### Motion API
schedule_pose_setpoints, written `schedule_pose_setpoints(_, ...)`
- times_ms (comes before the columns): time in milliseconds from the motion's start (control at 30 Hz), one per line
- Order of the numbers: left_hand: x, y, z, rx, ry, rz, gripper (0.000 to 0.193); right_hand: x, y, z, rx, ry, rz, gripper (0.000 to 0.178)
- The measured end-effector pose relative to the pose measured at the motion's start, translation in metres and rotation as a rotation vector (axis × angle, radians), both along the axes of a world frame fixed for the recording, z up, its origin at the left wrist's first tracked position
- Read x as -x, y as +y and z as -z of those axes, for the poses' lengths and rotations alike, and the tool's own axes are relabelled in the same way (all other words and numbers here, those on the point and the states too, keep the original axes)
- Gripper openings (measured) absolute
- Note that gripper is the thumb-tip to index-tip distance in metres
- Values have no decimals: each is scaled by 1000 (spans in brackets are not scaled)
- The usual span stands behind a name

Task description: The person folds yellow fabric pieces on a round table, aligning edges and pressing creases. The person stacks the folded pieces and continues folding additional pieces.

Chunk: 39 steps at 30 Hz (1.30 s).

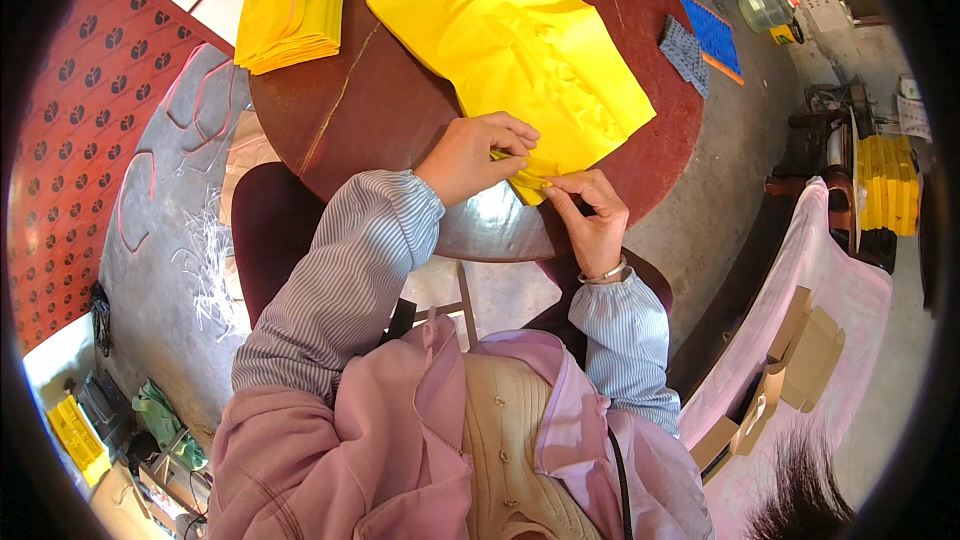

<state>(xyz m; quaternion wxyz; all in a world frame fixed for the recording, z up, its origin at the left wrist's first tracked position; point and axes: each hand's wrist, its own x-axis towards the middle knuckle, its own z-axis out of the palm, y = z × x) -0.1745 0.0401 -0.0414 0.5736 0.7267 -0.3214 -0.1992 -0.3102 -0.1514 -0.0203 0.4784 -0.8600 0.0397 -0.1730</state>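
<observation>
Head view: where does your yellow fabric piece (530, 50) lie on the round table (420, 240)?

"You have it spread, creased, from the table's middle toward its far side, one corner drawn toward the near edge."

"And your hands?"

"Your left hand (475, 155) has curled fingers gripping the fabric near that corner; your right hand (592, 212) pinches the corner between thumb and forefinger, both above the table's near part."

"What else is by you?"

"A yellow stack (290, 10) at the table's far left; a grey pad (684, 55) by its right edge."
</observation>
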Motion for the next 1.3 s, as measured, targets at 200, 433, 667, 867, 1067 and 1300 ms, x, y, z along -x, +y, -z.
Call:
schedule_pose_setpoints(200, 0, 0, -3, -26, 28, 8, 11, -2, -1, 1, -96, 64, 12, 12)
schedule_pose_setpoints(433, 0, 4, -5, -22, -55, 37, 12, -3, -1, 1, -131, 87, 26, 10)
schedule_pose_setpoints(667, 2, 0, -5, -40, 1, 1, 12, 0, 0, 13, -269, 102, 52, 19)
schedule_pose_setpoints(867, 0, 0, -6, -52, 23, 4, 13, 3, 3, 10, -32, -23, 31, 25)
schedule_pose_setpoints(1067, 0, 0, -4, -37, 66, 13, 12, 4, 6, 0, 5, -4, 25, 20)
schedule_pose_setpoints(1300, 0, 0, -5, -15, 55, 16, 12, 5, 5, 2, 51, 14, 36, 12)
